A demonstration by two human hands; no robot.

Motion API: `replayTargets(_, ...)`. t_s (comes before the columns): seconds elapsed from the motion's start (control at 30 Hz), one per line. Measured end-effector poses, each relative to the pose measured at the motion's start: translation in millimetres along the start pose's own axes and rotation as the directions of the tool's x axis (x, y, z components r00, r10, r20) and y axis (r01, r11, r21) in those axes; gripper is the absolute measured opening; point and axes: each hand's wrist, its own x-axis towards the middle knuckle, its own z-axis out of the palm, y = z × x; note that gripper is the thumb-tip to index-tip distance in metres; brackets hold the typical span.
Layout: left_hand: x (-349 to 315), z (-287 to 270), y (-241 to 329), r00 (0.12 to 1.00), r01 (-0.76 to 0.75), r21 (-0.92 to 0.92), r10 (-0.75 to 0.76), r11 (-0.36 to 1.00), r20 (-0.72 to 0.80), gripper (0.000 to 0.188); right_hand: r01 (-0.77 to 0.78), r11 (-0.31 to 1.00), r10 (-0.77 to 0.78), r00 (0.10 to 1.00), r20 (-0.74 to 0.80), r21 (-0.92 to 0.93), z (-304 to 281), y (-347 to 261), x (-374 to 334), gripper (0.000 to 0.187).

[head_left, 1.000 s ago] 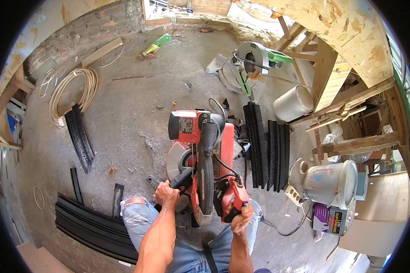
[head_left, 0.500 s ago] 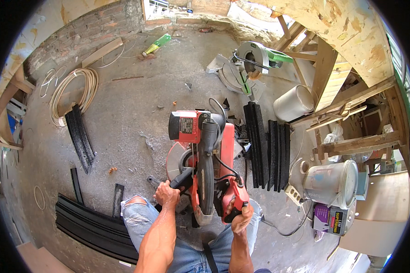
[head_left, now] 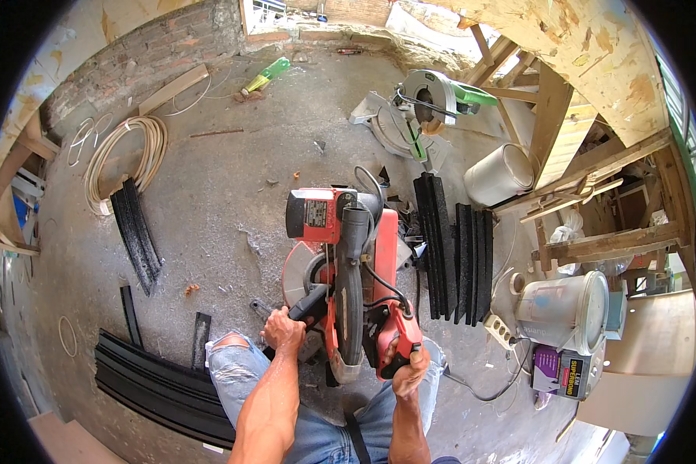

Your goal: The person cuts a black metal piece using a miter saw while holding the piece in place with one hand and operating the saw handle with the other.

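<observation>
A red and black miter saw [head_left: 387, 255] stands on the floor between my knees, its dark round blade guard upright in the middle. My right hand [head_left: 410, 373] is closed round the saw's red and black handle [head_left: 390, 348]. Left of the guard, my left hand [head_left: 284, 329] is closed on the near end of a short black piece [head_left: 309, 305] that reaches in toward the blade. Whether that piece is loose or part of the saw, I cannot tell. The saw's head hides the blade's lower edge and what lies beneath it.
Black grooved strips lie right of the saw [head_left: 435, 247], at lower left [head_left: 155, 379] and farther left [head_left: 135, 236]. A green miter saw [head_left: 433, 100] stands beyond. At right are a white bucket [head_left: 557, 309], a socket strip [head_left: 499, 330] and wooden frames. A coiled hose [head_left: 156, 147] lies far left.
</observation>
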Motion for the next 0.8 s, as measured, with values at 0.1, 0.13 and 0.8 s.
replayTargets(0.1,3.4,2.5,-2.0,1.0,0.023,0.042,-0.024,0.999,0.016,0.05,-0.007,1.0,0.007,1.0,-0.005,-0.005,1.3,-1.5,-0.1,0.08)
replayTargets(0.13,3.5,2.9,-2.2,0.999,0.026,0.043,-0.027,0.999,0.018,0.051,-0.005,1.0,0.005,1.0,-0.012,-0.012,1.6,-2.0,0.0,0.08)
replayTargets(0.8,-3.0,-5.9,4.6,1.0,0.015,-0.005,-0.015,1.0,0.022,0.033,0.004,1.0,-0.004,1.0,0.01,0.0,-1.6,2.5,2.2,0.082)
